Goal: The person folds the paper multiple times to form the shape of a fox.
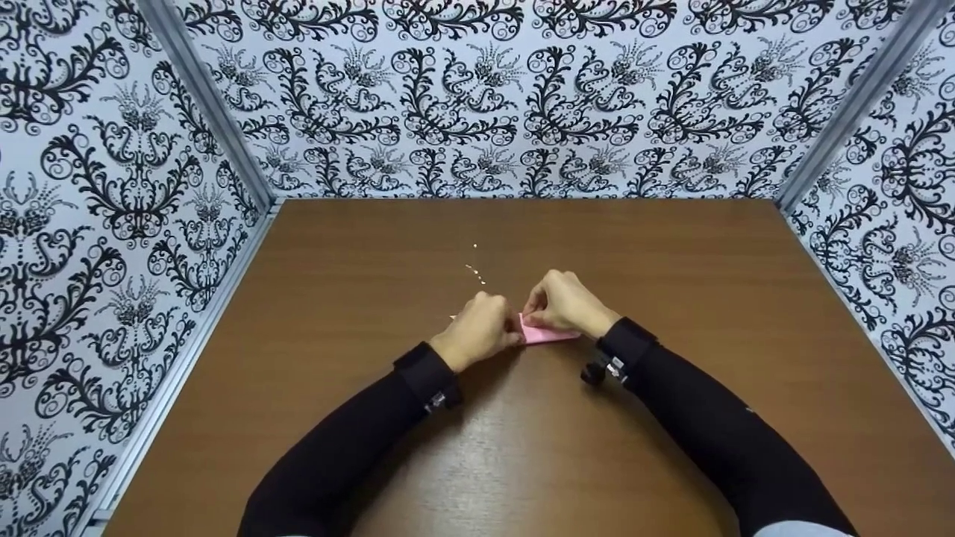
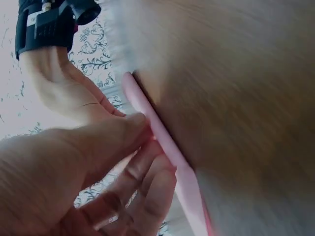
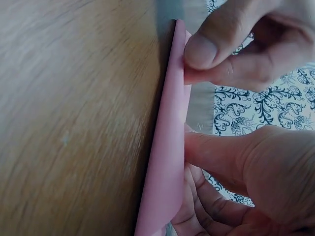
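A folded piece of pink paper (image 1: 550, 335) lies on the brown table between the two hands. My left hand (image 1: 481, 327) pinches its left part, thumb and fingertips meeting at the paper's raised edge. On the other side, my right hand (image 1: 565, 304) grips the paper between thumb and fingers, close beside the left. From the left wrist, the pink paper (image 2: 162, 132) appears as a long narrow folded strip low over the wood. The right wrist view shows the paper (image 3: 165, 147) with a rounded fold along the table; fingers hide part of its far side.
Several small white specks (image 1: 477, 274) show on the table (image 1: 358, 268) just beyond the left hand. Patterned black-and-white panels (image 1: 462, 97) enclose the back and sides, joined by grey metal posts (image 1: 213, 104). Black bands with small cameras (image 1: 615, 365) sit on both wrists.
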Demonstrator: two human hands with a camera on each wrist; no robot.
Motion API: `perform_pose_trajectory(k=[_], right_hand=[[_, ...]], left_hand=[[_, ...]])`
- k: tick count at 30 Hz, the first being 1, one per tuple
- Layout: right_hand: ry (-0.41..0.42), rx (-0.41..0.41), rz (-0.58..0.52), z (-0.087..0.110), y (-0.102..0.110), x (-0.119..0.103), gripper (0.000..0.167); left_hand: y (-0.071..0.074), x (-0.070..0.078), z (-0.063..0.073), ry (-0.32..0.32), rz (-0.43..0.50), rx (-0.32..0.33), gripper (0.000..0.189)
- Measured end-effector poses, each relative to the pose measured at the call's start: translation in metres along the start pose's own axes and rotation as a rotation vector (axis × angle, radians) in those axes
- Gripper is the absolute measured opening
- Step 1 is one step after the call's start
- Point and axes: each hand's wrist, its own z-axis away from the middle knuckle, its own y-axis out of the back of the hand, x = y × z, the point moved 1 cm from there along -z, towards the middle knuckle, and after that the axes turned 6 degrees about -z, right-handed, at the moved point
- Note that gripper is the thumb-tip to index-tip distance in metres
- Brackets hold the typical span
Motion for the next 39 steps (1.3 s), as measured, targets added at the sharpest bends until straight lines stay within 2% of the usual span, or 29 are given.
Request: perform_pose_trajectory(k=[3, 8, 16, 17, 23, 24, 39], right_hand=[[-0.013, -0.004, -0.013, 0.001, 0.000, 0.001, 0.005], [-0.011, 0.009, -0.026, 0.001, -0.001, 0.003, 0.005], [-0.007, -0.006, -0.053, 0.000, 0.000, 0.005, 0.008], [0.023, -0.002, -0.069, -0.005, -0.005, 0.017, 0.006], [0.042, 0.014, -0.069, -0.005, -0.006, 0.018, 0.006], [0.017, 0.012, -0.054, 0.000, -0.001, 0.006, 0.008], [0.016, 0.016, -0.042, 0.001, 0.000, 0.001, 0.007]], left_hand=[[-0.001, -0.001, -0.005, 0.070, 0.026, 0.000, 0.013], [0.001, -0.003, -0.010, 0.143, 0.039, -0.038, 0.021], [0.003, 0.000, -0.013, 0.224, 0.032, -0.088, 0.027], [0.003, 0.001, -0.013, 0.230, 0.030, -0.090, 0.027], [0.001, 0.004, -0.015, 0.265, 0.024, -0.105, 0.029], [0.001, 0.005, -0.015, 0.268, 0.020, -0.108, 0.030], [0.006, 0.005, -0.013, 0.258, 0.017, -0.101, 0.029]])
